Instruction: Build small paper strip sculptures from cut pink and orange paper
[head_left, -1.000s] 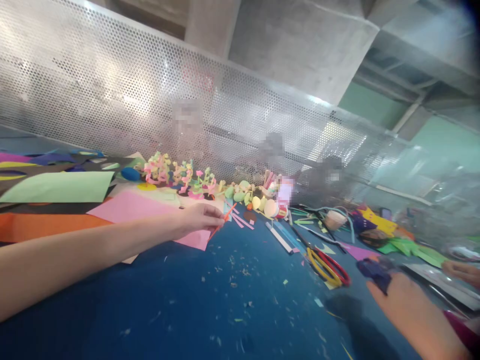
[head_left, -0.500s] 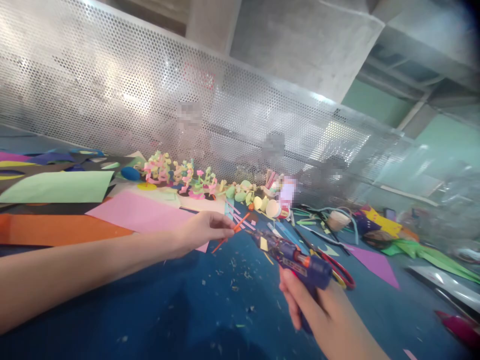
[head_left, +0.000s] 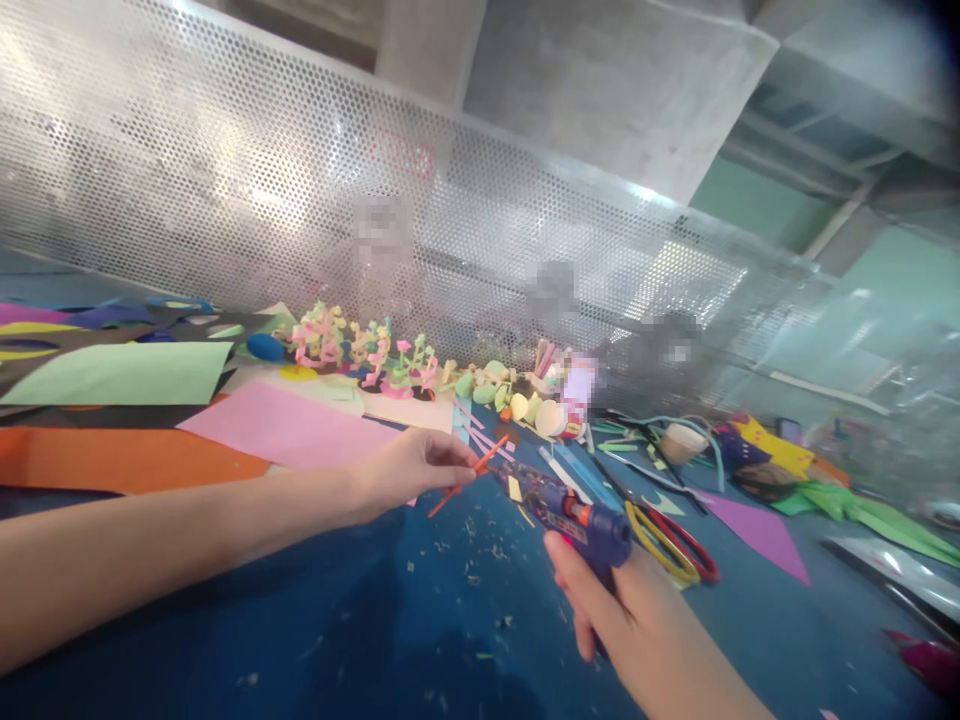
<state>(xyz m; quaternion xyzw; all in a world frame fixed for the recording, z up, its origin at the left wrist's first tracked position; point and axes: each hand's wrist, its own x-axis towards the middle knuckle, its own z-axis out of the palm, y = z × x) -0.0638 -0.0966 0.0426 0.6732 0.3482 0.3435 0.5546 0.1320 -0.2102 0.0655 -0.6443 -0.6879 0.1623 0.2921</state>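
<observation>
- Head view, so tbh I'd go light here: steady the orange paper strip, aim the glue gun nozzle at the exposed end, and mind those fingertips, could be hot.
- Left hand has the strip pinched, upper end poking out beside the nozzle, above the blue table.
- Right hand is wrapped round the gun's handle; can't tell if the trigger's squeezed.

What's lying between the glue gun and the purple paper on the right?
In the head view, a yellow scissor handle and a red handle lie between the glue gun and purple paper.
</observation>
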